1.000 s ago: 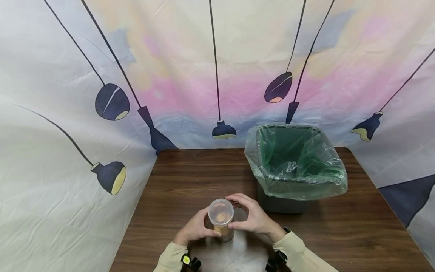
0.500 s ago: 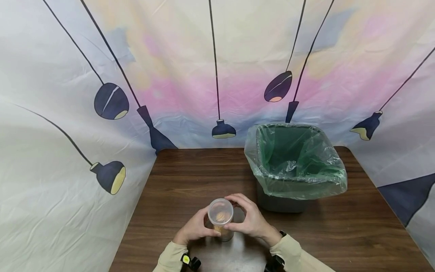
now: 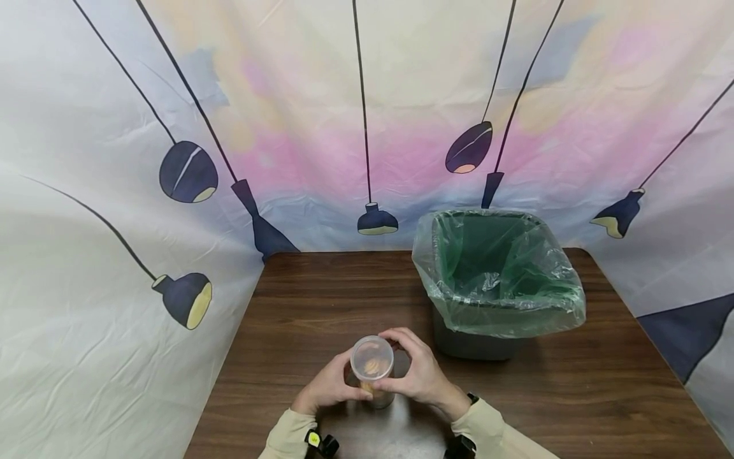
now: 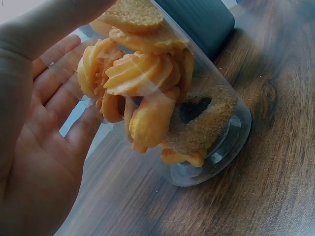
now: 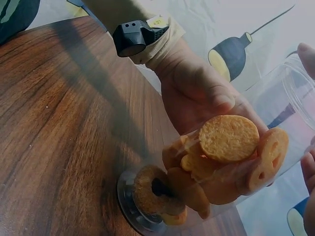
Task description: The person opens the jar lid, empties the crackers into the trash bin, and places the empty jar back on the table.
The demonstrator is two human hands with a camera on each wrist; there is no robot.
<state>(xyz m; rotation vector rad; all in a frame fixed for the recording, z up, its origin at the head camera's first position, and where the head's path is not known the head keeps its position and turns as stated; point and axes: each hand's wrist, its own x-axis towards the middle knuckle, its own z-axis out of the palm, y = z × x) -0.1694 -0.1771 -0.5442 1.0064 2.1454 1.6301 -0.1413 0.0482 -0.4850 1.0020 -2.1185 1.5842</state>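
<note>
Head view first: clear plastic jar (image 3: 373,371) stands upright on the wooden table (image 3: 321,299), its long axis vertical, directly between both hands. The left hand (image 3: 328,386) wraps the jar's side from the left, while the right hand (image 3: 417,373) curls over the lid (image 3: 373,358) from the right, fingertips on its rim. A lined bin (image 3: 497,280) stands just beside, to the right and farther back.

Left wrist view: palm and fingers (image 4: 59,88) lie along the jar wall, cupping it (cookies (image 4: 142,93) show through the plastic), base on the table.

Right wrist view: only a fingertip (image 5: 307,54) shows at the top edge, so this view leaves the right hand's grip unclear; the left hand (image 5: 197,91) holds the jar (image 5: 206,172) from behind.
</note>
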